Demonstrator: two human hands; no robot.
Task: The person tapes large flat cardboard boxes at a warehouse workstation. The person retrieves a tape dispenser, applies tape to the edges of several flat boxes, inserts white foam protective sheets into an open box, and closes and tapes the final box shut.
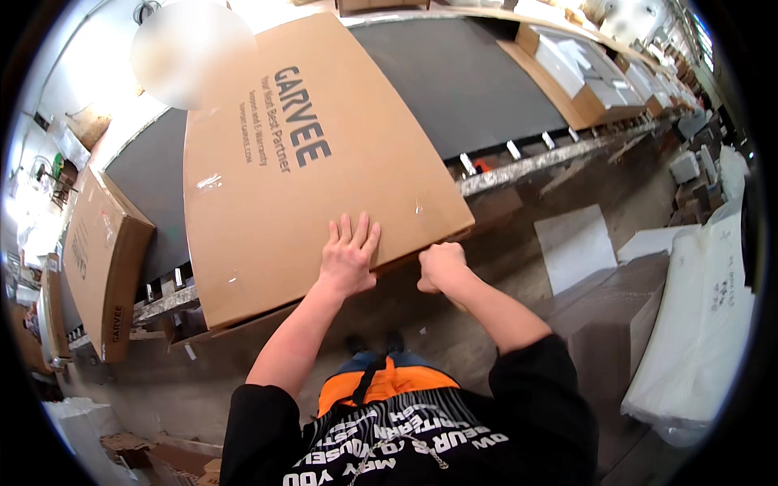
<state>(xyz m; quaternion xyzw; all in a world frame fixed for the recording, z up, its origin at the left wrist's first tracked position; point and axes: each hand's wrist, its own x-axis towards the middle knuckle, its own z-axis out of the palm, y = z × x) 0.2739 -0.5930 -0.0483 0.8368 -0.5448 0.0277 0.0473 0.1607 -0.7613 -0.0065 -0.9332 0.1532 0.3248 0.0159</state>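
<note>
A large flat brown cardboard box (275,202) with dark printing lies across a conveyor, its near edge sticking out toward me. My left hand (348,261) rests on the top near that edge, palm down with fingers spread. Closed like a fist, my right hand (442,267) is just off the near edge, close to the right corner. Whatever its fingers hold, if anything, is hidden. Small shiny strips of clear tape (209,181) show on the box top.
The dark conveyor belt (446,81) runs left to right with rollers along its near rail. Another brown box (97,259) stands at the left. An open carton (579,73) with white contents sits farther right. White wrapped packs (689,340) and a grey sheet (575,247) lie at right.
</note>
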